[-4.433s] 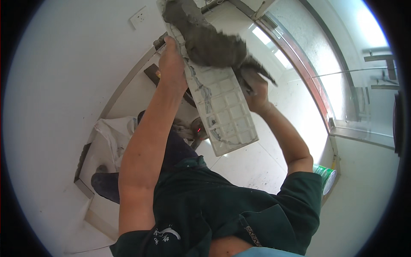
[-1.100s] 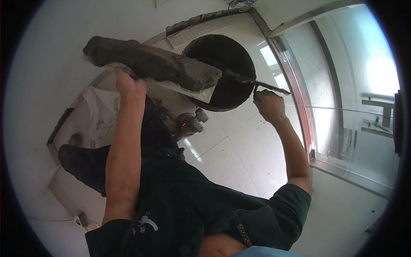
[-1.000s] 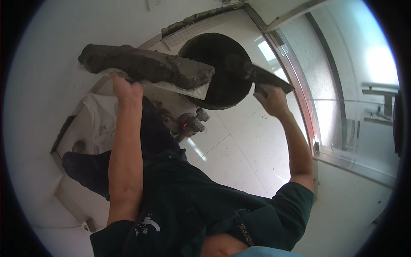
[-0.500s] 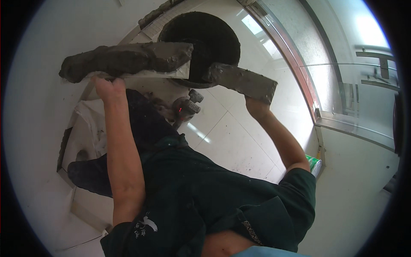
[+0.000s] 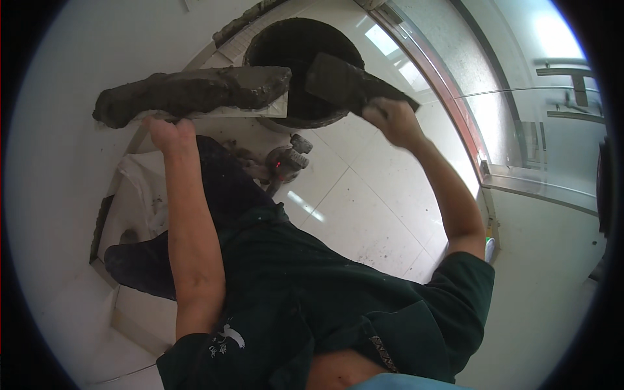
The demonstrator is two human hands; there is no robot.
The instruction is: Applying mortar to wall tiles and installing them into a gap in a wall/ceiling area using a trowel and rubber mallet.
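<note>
A long tile strip [image 5: 278, 109] is spread with thick, wet grey mortar [image 5: 175, 94], lumpy along its length. My left hand [image 5: 170, 134] is closed on its near edge, holding it up at the left; the fingertips are hidden beneath. My right hand [image 5: 393, 121] grips a flat rectangular trowel [image 5: 341, 81], its blade dark with mortar and reaching over the black bucket [image 5: 328, 34]. Mortar coats the bucket's inside, and its near left side is covered by the strip's right end.
On the tiled floor [image 5: 364, 175] below the bucket lies a grey device [image 5: 286, 164] with a small red light. A white bag [image 5: 140, 188] is by my leg at the left. Sliding glass door rails [image 5: 448, 110] run along the right, and a white wall stands at the left.
The trowel has turned over and moved up over the bucket, so my right hand now shows on top of it. My left hand and the strip stay almost in place.
</note>
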